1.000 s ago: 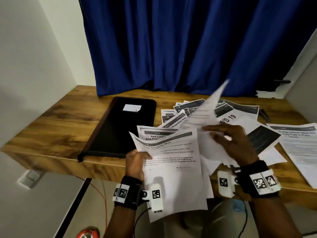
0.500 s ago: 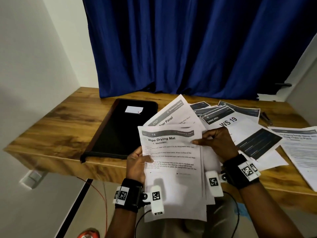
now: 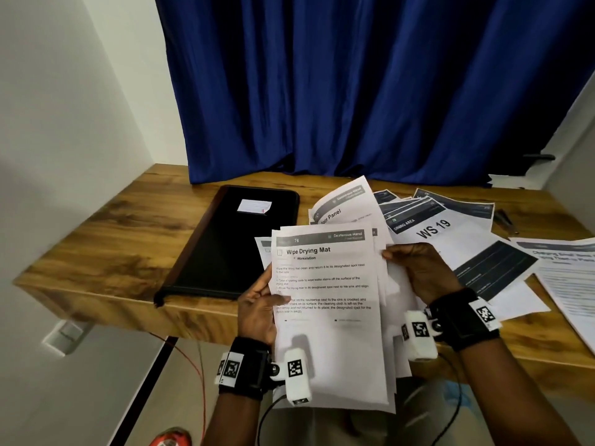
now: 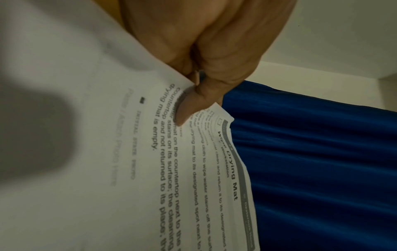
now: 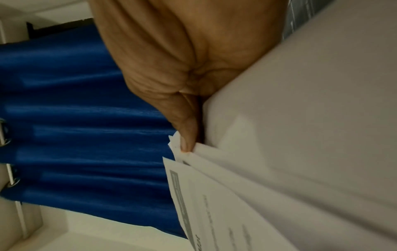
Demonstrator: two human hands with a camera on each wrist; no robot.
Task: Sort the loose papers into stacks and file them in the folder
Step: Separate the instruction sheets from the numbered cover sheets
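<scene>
I hold a stack of printed sheets (image 3: 328, 304) upright in front of me, over the table's front edge; the top page reads "Wipe Drying Mat". My left hand (image 3: 257, 304) pinches the stack's left edge, thumb on the front page (image 4: 189, 108). My right hand (image 3: 418, 272) grips the right edge of the stack (image 5: 300, 152), its thumb at the sheets' edges. A black folder (image 3: 231, 246) lies closed on the table to the left, with a small white label. Loose papers (image 3: 457, 239) spread over the table to the right, one reading "WS 19".
The wooden table (image 3: 106, 252) has bare surface left of the folder. A blue curtain (image 3: 354, 91) hangs behind it. Another printed sheet (image 3: 570, 278) overhangs the far right. A dark pen-like object (image 3: 505, 220) lies at the back right. A red cable (image 3: 196, 375) runs below.
My right hand brought a lifted sheet down onto the stack and now grips the stack's right edge. The sheets are drawn together more squarely. The left hand kept its hold.
</scene>
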